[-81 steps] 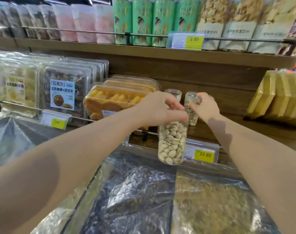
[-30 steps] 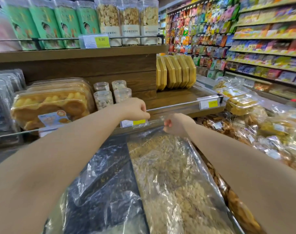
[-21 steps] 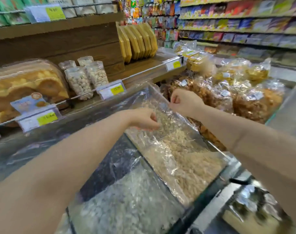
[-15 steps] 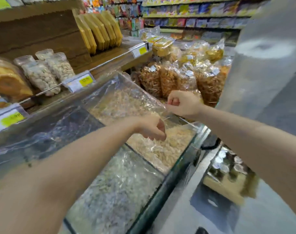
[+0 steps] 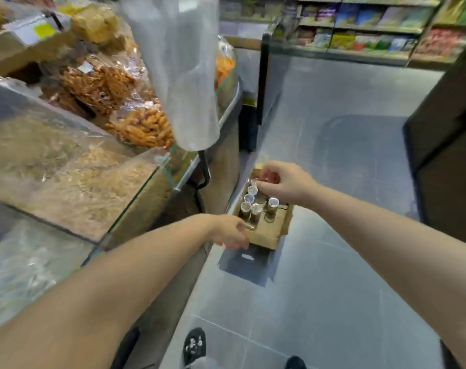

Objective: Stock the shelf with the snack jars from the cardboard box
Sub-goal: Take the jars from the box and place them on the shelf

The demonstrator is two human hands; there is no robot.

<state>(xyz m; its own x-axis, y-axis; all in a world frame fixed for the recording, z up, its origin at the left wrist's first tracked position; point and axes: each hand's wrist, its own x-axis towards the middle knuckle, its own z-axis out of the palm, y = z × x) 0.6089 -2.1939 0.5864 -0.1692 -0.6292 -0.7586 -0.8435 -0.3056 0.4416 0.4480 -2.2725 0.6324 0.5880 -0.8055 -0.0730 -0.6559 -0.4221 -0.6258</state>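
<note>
A cardboard box [image 5: 270,230] sits on the grey floor beside the display counter. Several clear snack jars [image 5: 271,206] with white lids stand upright in it. My right hand [image 5: 282,182] hovers over the far end of the box, fingers curled above a jar lid [image 5: 252,188]; whether it touches the lid is unclear. My left hand [image 5: 230,231] reaches down at the near left corner of the box, fingers loosely apart and holding nothing. The shelf with the stocked jars is out of view.
A glass-fronted bulk bin counter [image 5: 136,198] runs along the left, bagged fried snacks [image 5: 136,123] piled behind it. A roll of plastic bags [image 5: 184,65] hangs above its corner. A dark cabinet [image 5: 450,134] stands on the right. My shoes [image 5: 194,344] are on the floor.
I have turned from the shelf, where jars were set down, right and down to the floor. Both hands dropped from over the counter bins to the cardboard box.
</note>
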